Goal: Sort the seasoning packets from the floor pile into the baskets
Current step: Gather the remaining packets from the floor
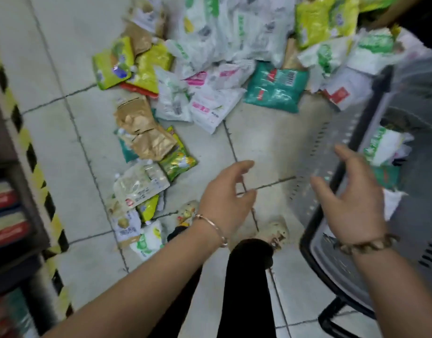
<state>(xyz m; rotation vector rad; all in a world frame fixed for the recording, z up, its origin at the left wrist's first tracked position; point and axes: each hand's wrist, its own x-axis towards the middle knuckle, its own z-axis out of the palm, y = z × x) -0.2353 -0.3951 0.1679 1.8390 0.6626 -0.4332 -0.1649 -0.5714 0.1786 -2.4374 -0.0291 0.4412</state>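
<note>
Both hands are empty, each grip spread with fingers loosely curled: the left hand [228, 198] hangs over bare floor [71, 147], the right hand [351, 198] over the near rim of the grey basket [337, 259], which already holds a few packets. The pile of seasoning packets [210, 76] lies ahead of both grips and runs down the left side. Nearest the left grip, just to its left, is a pale packet [140, 184], its long axis slanting up to the right. The left hand looks better placed to take it; the basket waits beside the right grip.
</note>
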